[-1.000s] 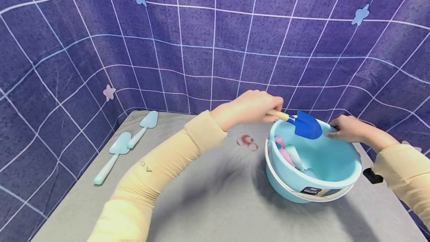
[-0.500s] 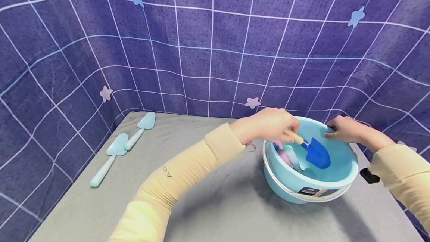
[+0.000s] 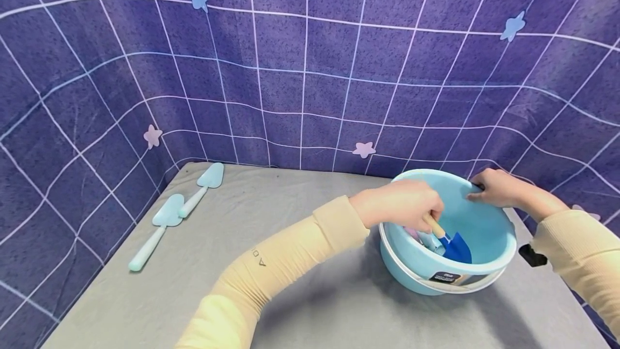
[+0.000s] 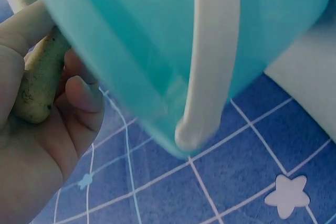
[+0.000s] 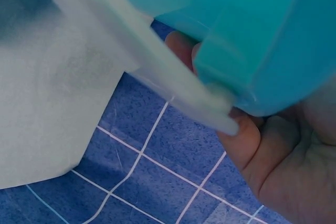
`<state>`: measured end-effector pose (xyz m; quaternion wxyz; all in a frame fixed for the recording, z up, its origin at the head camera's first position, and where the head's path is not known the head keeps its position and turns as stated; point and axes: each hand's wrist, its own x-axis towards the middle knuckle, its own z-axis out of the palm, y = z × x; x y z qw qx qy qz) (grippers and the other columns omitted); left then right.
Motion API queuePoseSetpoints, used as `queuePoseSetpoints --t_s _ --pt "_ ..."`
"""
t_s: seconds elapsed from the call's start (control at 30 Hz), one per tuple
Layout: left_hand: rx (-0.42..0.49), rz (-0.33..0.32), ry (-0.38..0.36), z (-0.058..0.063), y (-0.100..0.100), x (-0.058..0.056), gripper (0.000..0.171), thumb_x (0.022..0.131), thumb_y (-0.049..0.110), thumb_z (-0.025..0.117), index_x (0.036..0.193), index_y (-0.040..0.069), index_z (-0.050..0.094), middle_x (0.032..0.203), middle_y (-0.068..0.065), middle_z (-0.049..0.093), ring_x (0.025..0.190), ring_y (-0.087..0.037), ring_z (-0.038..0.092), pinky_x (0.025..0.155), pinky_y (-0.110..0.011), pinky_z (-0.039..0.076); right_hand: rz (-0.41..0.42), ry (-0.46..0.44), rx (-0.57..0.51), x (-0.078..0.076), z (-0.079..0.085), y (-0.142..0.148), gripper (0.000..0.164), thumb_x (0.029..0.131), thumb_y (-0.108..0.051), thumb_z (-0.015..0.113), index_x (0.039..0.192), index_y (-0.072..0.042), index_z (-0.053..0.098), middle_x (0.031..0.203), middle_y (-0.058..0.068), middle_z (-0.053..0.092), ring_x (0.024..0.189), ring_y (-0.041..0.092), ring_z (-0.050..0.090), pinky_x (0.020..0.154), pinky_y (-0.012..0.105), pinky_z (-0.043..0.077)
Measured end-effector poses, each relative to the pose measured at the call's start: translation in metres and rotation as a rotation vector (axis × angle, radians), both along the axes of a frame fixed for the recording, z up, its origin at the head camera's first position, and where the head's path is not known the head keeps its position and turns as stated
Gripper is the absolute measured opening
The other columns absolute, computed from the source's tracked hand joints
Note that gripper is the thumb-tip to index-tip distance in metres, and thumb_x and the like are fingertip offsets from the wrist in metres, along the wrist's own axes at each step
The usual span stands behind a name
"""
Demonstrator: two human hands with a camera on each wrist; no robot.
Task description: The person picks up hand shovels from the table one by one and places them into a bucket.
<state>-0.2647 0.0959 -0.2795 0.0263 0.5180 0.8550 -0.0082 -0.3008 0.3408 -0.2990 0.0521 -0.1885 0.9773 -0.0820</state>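
Observation:
In the head view a light-blue bucket (image 3: 479,220) with a white handle (image 3: 465,288) stands at the right of the grey surface. My left hand (image 3: 404,203) grips the wooden handle of a small blue shovel (image 3: 457,248), its blade down inside the bucket. That wooden handle (image 4: 39,80) shows between my fingers in the left wrist view. My right hand (image 3: 499,186) holds the bucket's far right rim; in the right wrist view my thumb (image 5: 244,140) lies by the handle's end. Light-blue and pink items (image 3: 426,241) sit in the bucket, partly hidden by my left hand.
Two light-blue trowels, a nearer one (image 3: 168,211) and a farther one (image 3: 211,175), lie at the left of the grey surface (image 3: 300,203). A small black object (image 3: 533,255) is right of the bucket. Purple gridded cloth (image 3: 281,85) rises behind.
My left hand has moved right and down, carrying the blue shovel from above the bucket's rim into its inside. My right hand has kept its hold on the rim.

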Motion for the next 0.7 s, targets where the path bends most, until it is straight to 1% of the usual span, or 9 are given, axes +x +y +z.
queuePoseSetpoints --t_s 0.07,0.17,0.27,0.37,0.5,0.63,0.7 --pt "-0.028 0.005 0.008 -0.004 0.005 0.004 0.003 0.084 0.028 0.068 0.083 0.026 0.066 0.080 0.016 0.061 0.075 -0.003 0.054 0.065 -0.018 0.040 0.002 0.004 0.003 0.000 -0.001 0.001 0.029 0.082 -0.015 0.068 0.063 -0.012 0.047 0.056 -0.005 0.035 0.052 0.011 0.038 0.051 0.026 0.032" --pt "-0.073 0.030 0.015 -0.010 0.010 0.009 0.005 0.085 0.028 0.068 0.082 0.028 0.063 0.081 0.017 0.060 0.075 -0.002 0.053 0.065 -0.020 0.040 0.006 0.011 0.004 -0.001 -0.001 0.002 0.030 0.082 -0.015 0.068 0.062 -0.012 0.046 0.056 -0.006 0.034 0.052 0.011 0.038 0.051 0.026 0.031" --pt "-0.099 0.044 0.024 -0.015 0.014 0.013 0.007 0.087 0.031 0.066 0.081 0.029 0.062 0.081 0.017 0.058 0.075 -0.002 0.053 0.065 -0.022 0.041 0.007 0.011 0.002 -0.001 -0.001 0.002 0.030 0.082 -0.016 0.068 0.062 -0.013 0.046 0.056 -0.006 0.033 0.052 0.011 0.037 0.051 0.026 0.031" --pt "-0.107 0.058 0.020 -0.018 0.019 0.016 0.013 0.087 0.038 0.066 0.080 0.029 0.061 0.080 0.017 0.058 0.075 -0.002 0.052 0.065 -0.022 0.041 0.006 0.015 0.004 -0.001 -0.001 0.003 0.031 0.082 -0.016 0.068 0.062 -0.013 0.045 0.056 -0.006 0.033 0.052 0.011 0.037 0.051 0.026 0.031" --pt "-0.126 0.067 -0.006 -0.019 0.024 0.018 0.020 0.087 0.046 0.063 0.080 0.028 0.060 0.079 0.016 0.057 0.075 -0.002 0.053 0.067 -0.021 0.042 0.004 0.021 0.006 0.000 -0.002 0.003 0.033 0.082 -0.015 0.069 0.061 -0.014 0.043 0.055 -0.006 0.032 0.052 0.010 0.035 0.050 0.025 0.030" --pt "-0.164 0.085 -0.027 -0.021 0.029 0.019 0.020 0.086 0.047 0.063 0.083 0.028 0.059 0.081 0.015 0.058 0.077 -0.004 0.053 0.071 -0.022 0.044 0.006 0.018 0.003 -0.001 -0.002 0.002 0.034 0.082 -0.015 0.068 0.061 -0.014 0.041 0.056 -0.005 0.032 0.052 0.010 0.035 0.050 0.025 0.030" --pt "-0.181 0.093 -0.026 -0.022 0.030 0.018 0.019 0.086 0.046 0.064 0.083 0.027 0.059 0.082 0.015 0.058 0.078 -0.004 0.053 0.073 -0.024 0.044 0.005 0.018 0.005 -0.001 -0.002 0.002 0.035 0.082 -0.015 0.068 0.061 -0.014 0.041 0.056 -0.006 0.031 0.052 0.010 0.035 0.050 0.026 0.030"
